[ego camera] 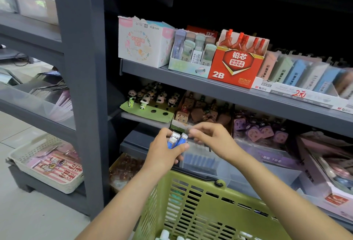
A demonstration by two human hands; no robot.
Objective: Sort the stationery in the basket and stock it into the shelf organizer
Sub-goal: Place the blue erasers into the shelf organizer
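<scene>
Two small blue-and-white erasers (176, 140) sit side by side in the left hand (165, 149), its fingers and thumb curled round them, above the green basket (193, 201). The right hand (210, 137) hovers just beside them with fingertips pinched together, though on what I cannot tell. Behind both hands, a clear organizer bin (206, 160) of blue items rests on the grey shelf (133, 144).

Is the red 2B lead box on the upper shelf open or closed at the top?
Open. The red 2B box has no lid over it, and red tube tips stick up out of it.
</scene>
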